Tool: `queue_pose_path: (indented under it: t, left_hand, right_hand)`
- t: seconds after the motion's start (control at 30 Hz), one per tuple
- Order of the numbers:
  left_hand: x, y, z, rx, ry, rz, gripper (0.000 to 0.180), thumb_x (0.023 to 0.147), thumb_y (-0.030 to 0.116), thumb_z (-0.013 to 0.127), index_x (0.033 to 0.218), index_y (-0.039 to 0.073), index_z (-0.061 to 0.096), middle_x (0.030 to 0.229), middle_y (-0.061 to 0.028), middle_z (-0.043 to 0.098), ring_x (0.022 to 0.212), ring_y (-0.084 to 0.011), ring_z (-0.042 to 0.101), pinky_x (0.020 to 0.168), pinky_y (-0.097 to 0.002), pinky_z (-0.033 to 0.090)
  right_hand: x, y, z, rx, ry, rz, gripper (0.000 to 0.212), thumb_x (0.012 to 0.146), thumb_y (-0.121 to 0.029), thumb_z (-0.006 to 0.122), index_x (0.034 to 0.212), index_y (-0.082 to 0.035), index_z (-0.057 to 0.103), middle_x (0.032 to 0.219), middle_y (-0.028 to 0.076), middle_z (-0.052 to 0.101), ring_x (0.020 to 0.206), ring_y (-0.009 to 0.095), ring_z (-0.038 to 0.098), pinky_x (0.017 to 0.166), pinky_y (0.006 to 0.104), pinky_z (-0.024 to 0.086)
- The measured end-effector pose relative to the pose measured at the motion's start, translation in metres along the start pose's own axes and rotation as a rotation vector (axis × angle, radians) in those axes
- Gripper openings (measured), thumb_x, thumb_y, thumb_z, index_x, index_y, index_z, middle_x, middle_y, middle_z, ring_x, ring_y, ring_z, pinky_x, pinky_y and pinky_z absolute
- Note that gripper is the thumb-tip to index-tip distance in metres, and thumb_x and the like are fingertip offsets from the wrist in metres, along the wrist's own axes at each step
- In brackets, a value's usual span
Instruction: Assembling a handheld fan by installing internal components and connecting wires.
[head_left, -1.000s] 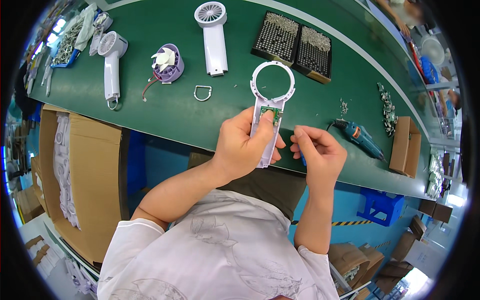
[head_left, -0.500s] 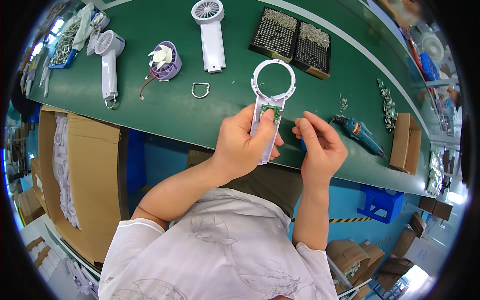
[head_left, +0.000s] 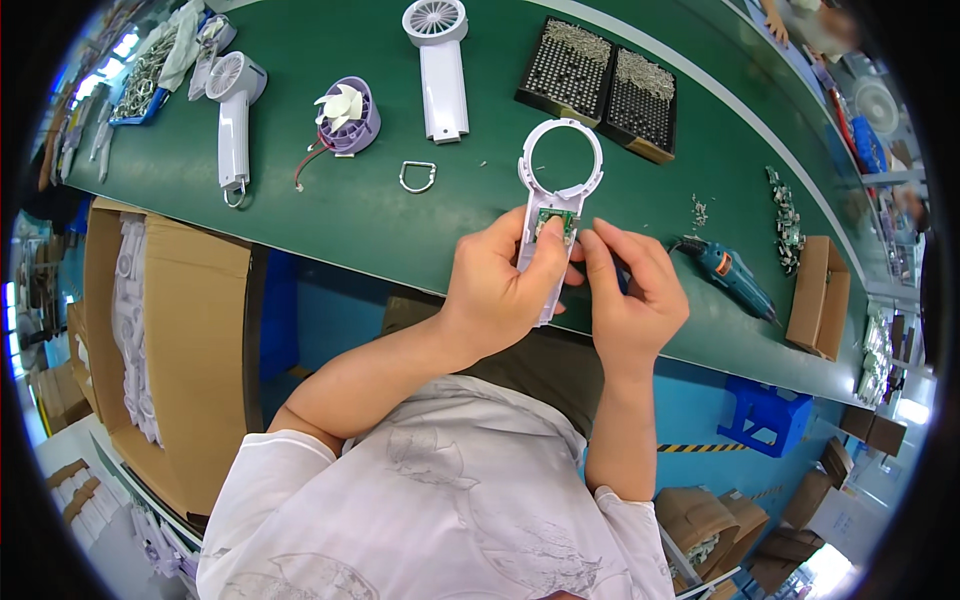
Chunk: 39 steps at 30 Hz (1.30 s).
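My left hand (head_left: pixel 503 285) grips a white handheld-fan housing half (head_left: pixel 526 180) by its handle, with the ring end pointing away from me. The left thumb presses on a small green circuit board (head_left: pixel 556 216) seated at the top of the handle. Beside the handle's right edge is my right hand (head_left: pixel 640 300), its thumb and index finger closed close to the board. A bit of something dark blue (head_left: pixel 621 274) shows among the right fingers; its kind is mostly hidden.
Beyond my hands lie a metal ring (head_left: pixel 418 177), a purple fan motor unit (head_left: pixel 347 117) and white handheld fans (head_left: pixel 443 85). Black screw trays (head_left: pixel 570 70) stand at the back. Rightward are loose screws (head_left: pixel 699 212), a teal electric screwdriver (head_left: pixel 735 275) and a cardboard box (head_left: pixel 818 300).
My right hand has come in against the housing's right edge, its fingertips now nearer the circuit board. The left hand keeps its grip; the whole view has shifted slightly.
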<state>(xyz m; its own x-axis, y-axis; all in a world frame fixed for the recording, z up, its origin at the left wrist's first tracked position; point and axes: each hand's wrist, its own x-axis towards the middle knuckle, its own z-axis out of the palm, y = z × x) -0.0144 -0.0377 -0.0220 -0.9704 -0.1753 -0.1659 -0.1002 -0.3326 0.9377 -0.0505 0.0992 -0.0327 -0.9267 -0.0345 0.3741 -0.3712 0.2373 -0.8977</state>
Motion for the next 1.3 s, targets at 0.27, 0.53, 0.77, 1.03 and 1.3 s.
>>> queue_pose_path:
  t: [0.27, 0.53, 0.77, 1.03, 1.3]
  left_hand:
    - [0.002, -0.003, -0.001, -0.134, 0.036, 0.017, 0.024, 0.102, 0.017, 0.055, 0.106, -0.005, 0.062, 0.091, -0.0099, 0.072, 0.081, -0.0147, 0.073, 0.060, -0.0280, 0.062]
    - [0.004, -0.004, -0.003, -0.160, 0.050, 0.042, 0.023, 0.103, 0.016, 0.054, 0.105, -0.006, 0.061, 0.092, -0.0107, 0.072, 0.082, -0.0158, 0.073, 0.061, -0.0275, 0.062]
    - [0.003, -0.005, -0.003, -0.043, -0.018, 0.027, 0.026, 0.105, 0.016, 0.049, 0.110, -0.008, 0.059, 0.093, -0.0160, 0.072, 0.080, -0.0203, 0.073, 0.062, -0.0318, 0.063]
    - [-0.002, -0.005, -0.003, 0.068, 0.038, 0.171, 0.016, 0.099, 0.013, 0.059, 0.099, -0.003, 0.064, 0.075, -0.0060, 0.071, 0.066, -0.0107, 0.069, 0.058, -0.0262, 0.058]
    - [0.000, -0.020, -0.007, 0.252, 0.069, 0.341, 0.013, 0.097, 0.011, 0.061, 0.094, -0.001, 0.065, 0.067, -0.0023, 0.064, 0.056, -0.0057, 0.055, 0.050, -0.0259, 0.045]
  right_hand:
    - [0.002, -0.003, 0.000, -0.255, -0.049, -0.310, 0.019, 0.078, 0.007, 0.077, 0.096, 0.000, 0.075, 0.084, 0.010, 0.069, 0.071, 0.019, 0.068, 0.061, 0.0283, 0.054]
    - [-0.001, -0.001, -0.003, -0.265, -0.077, -0.268, 0.017, 0.080, 0.006, 0.074, 0.096, 0.000, 0.074, 0.087, 0.010, 0.068, 0.073, 0.020, 0.067, 0.062, 0.0287, 0.052]
    - [-0.003, -0.006, -0.013, -0.046, -0.106, 0.093, 0.011, 0.084, 0.003, 0.072, 0.096, 0.002, 0.072, 0.088, 0.009, 0.068, 0.078, 0.014, 0.066, 0.067, 0.0260, 0.052]
    - [-0.007, -0.034, -0.003, 0.082, -0.098, 0.197, 0.010, 0.082, 0.002, 0.076, 0.091, 0.003, 0.072, 0.085, 0.006, 0.068, 0.064, 0.009, 0.062, 0.057, 0.0232, 0.051]
    - [-0.009, -0.032, 0.002, -0.082, -0.073, 0.142, 0.010, 0.077, -0.002, 0.079, 0.082, -0.002, 0.071, 0.074, 0.005, 0.066, 0.057, 0.011, 0.060, 0.052, 0.0228, 0.048]
